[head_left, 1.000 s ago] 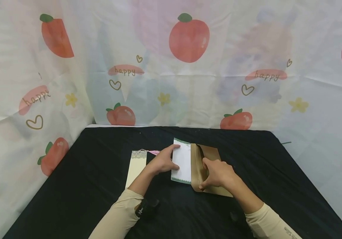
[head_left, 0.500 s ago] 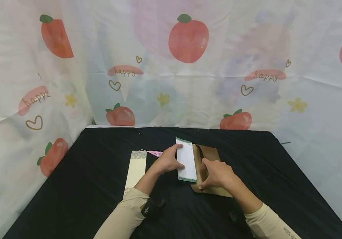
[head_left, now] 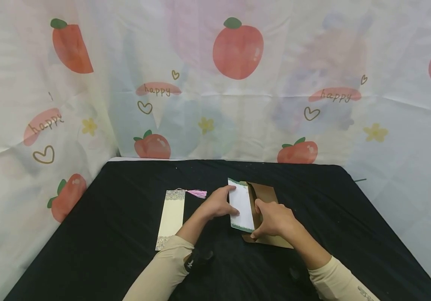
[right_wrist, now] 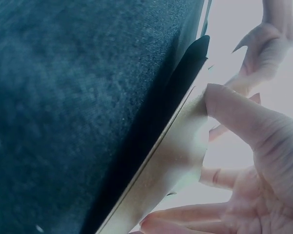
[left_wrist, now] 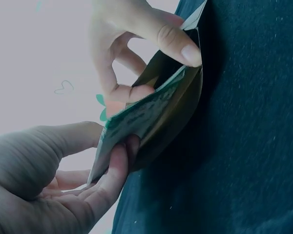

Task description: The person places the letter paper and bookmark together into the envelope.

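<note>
A white card with green edging (head_left: 241, 207) is pinched by its left side between the thumb and fingers of my left hand (head_left: 218, 203). Its right part sits at the mouth of a brown paper envelope (head_left: 265, 191). My right hand (head_left: 273, 217) grips the envelope at its opening, thumb near the lower corner. Seen from the left wrist, the card (left_wrist: 146, 112) slants into the gaping envelope (left_wrist: 178, 117), with right-hand fingers over the card's edge. In the right wrist view the thumb presses the envelope's (right_wrist: 171, 151) edge; the card is mostly hidden there.
Left of the hands lies a cream bookmark (head_left: 170, 217) with lace-like ends and a pink tassel (head_left: 196, 194). Black cloth (head_left: 125, 234) covers the table, and a printed curtain (head_left: 245, 117) hangs behind and at the sides.
My left hand has moved right with the card, which overlaps more of the envelope. The bookmark and its tassel are less covered by the left arm. The right hand stays in place.
</note>
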The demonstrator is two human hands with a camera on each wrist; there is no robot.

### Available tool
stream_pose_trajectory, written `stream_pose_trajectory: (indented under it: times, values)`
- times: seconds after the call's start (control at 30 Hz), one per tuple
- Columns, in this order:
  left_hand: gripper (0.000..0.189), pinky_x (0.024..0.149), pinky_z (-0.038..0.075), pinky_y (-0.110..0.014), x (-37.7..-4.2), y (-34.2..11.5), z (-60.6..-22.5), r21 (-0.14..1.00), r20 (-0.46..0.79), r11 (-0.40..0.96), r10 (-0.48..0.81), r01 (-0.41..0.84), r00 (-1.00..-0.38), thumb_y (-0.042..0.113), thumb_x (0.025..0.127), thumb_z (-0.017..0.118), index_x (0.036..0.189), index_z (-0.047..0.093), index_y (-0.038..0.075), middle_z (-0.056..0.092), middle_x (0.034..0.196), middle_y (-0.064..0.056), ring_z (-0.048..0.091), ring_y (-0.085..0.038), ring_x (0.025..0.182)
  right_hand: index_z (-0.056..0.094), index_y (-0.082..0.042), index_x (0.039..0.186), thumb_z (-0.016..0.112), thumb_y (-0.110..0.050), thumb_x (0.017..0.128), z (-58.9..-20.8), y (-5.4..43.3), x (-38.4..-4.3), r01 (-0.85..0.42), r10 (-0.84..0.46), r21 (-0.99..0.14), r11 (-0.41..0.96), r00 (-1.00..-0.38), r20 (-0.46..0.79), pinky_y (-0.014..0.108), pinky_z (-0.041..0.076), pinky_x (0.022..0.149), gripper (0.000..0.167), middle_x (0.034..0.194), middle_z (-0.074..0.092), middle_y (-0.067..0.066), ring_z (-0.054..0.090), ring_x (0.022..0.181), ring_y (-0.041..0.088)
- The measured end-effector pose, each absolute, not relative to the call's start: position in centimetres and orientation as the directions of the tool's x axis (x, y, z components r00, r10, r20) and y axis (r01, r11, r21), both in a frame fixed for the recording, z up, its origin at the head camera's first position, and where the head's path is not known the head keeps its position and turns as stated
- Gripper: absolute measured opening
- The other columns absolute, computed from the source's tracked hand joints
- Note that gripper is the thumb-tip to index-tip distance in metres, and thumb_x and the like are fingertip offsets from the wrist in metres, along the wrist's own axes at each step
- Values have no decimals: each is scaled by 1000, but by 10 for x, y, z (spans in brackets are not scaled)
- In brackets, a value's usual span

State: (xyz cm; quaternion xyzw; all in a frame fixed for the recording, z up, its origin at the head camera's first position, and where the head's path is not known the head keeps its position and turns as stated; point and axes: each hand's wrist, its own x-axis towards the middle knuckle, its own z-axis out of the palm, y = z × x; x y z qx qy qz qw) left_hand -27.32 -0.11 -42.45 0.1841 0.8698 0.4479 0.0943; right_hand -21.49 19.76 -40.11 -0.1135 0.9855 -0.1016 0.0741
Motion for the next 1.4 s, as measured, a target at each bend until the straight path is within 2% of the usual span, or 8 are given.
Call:
stream_pose_trajectory:
  times: [0.43,0.77,1.03,1.2,1.4]
  values:
    - [80,99,48,-45,-273,10,-431,815,-13,538,387,214,-922,-2,73,91,143,53,-3,58,135,-22,56,-32,114,54,-13,104,100,-44,61,-402,197,-216,-206,-238,-215,955,-962,-133,41,44,56,70,79,54,2,53,67,24]
    - [66,90,54,-41,-274,11,-431,840,-2,493,421,227,-907,-9,78,82,139,58,-6,64,122,-21,60,-28,104,58,-10,115,101,-45,60,-402,197,-217,-196,-228,-216,956,-964,-135,45,51,60,78,87,62,4,59,72,24]
    - [69,93,51,-43,-274,13,-431,835,-9,507,404,216,-915,-4,78,86,140,57,-3,63,125,-19,58,-28,107,57,-12,109,101,-46,59,-402,197,-216,-209,-238,-213,954,-963,-124,45,50,59,74,85,60,3,59,71,24]
    - [67,88,54,-40,-277,15,-431,848,-16,494,390,195,-920,-6,78,85,139,57,-4,64,120,-19,61,-26,100,56,-12,108,100,-46,59,-398,197,-216,-215,-246,-219,952,-962,-123,45,50,59,74,84,60,4,59,71,24]
    - [58,70,59,-35,-279,17,-433,865,-30,467,412,183,-911,-14,84,72,139,56,-9,64,117,-23,65,-27,90,56,-11,108,101,-45,60,-399,198,-218,-212,-247,-234,949,-960,-131,45,50,60,74,86,60,5,58,72,24]
